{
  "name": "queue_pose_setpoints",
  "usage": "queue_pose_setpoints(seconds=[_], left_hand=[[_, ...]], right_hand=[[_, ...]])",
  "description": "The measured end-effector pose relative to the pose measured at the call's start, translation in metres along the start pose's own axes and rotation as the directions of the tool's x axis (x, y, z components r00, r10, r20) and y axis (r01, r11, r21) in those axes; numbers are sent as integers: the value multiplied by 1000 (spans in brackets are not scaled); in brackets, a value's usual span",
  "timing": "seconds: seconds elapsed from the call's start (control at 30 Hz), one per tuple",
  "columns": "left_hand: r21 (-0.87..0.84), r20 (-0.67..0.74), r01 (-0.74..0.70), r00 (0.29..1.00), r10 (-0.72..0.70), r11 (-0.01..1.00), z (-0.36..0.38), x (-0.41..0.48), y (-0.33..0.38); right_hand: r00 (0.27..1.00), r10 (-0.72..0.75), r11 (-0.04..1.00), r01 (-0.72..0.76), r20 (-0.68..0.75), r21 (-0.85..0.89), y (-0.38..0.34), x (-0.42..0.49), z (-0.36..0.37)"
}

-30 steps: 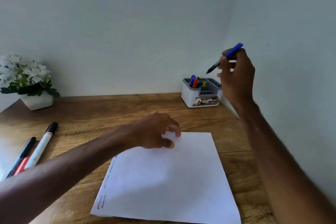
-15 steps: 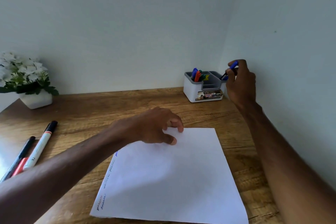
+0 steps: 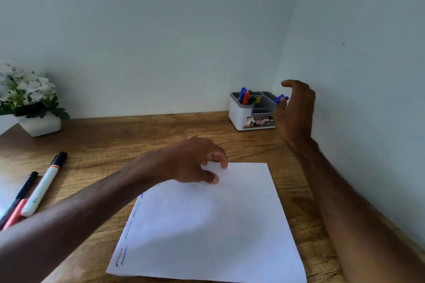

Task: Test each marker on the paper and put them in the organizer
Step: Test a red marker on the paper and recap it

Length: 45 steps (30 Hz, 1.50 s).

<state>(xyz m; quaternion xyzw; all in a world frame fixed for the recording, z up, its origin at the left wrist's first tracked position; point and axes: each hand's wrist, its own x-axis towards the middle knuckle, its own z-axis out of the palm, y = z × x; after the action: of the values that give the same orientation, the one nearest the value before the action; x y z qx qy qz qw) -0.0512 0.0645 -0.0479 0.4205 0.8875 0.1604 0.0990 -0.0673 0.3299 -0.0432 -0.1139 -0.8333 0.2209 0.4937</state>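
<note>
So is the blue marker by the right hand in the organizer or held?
In the organizer: the blue marker pokes from its right compartment, and the right hand beside it holds nothing.

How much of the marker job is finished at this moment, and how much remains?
Done: squiggles run down the paper's left edge; several markers stand in the organizer's left compartment and a blue marker in its right one. In hand: nothing; the right hand is open beside the blue marker, the left hand rests on the paper. Left: three markers on the table, to test and store.
</note>
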Motion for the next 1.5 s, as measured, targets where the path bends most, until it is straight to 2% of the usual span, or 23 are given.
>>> queue_pose_setpoints(seconds=[0.1, 0.33, 0.47, 0.53, 0.6, 0.73, 0.93, 1.1, 1.2, 1.33, 1.5], left_hand=[[-10, -10, 1, 1000, -1, 1000, 0, -2, -1], [15, -41, -28, 999, 28, 1000, 7, -5, -6], [46, -79, -73, 994, 77, 996, 11, -12, -9], [0, -134, -100, 986, 100, 995, 13, -20, -12], [-73, -221, -107, 971, 89, 992, 13, -32, -16], [-29, -386, -115, 918, 95, 993, 4, -61, -30], [50, -472, 10, 881, 15, 999, -7, -114, -64], [77, -508, 86, 861, -35, 993, -5, -150, -94], [81, -539, 160, 837, -92, 984, -12, -163, -114], [127, -477, 278, 859, -187, 952, -32, -179, -135], [134, -328, 373, 891, -314, 918, -58, -199, -151]], right_hand=[[993, -80, 995, 84, -88, 44, -18, -10, -3], [970, -186, 968, 208, -157, 139, -61, -26, -9], [926, -328, 920, 358, -186, 161, -81, -36, -10], [898, -402, 882, 433, -178, 188, -93, -44, -10], [874, -472, 839, 485, -117, 245, -105, -55, -10], [796, -599, 758, 528, 88, 382, -128, -80, -5], [653, -700, 693, 525, 288, 495, -152, -120, -1], [452, -792, 610, 560, 410, 560, -159, -135, 2], [369, -805, 592, 554, 464, 586, -161, -142, 3], [317, -801, 595, 521, 509, 612, -162, -149, 5], [311, -801, 593, 525, 511, 611, -161, -149, 6]])
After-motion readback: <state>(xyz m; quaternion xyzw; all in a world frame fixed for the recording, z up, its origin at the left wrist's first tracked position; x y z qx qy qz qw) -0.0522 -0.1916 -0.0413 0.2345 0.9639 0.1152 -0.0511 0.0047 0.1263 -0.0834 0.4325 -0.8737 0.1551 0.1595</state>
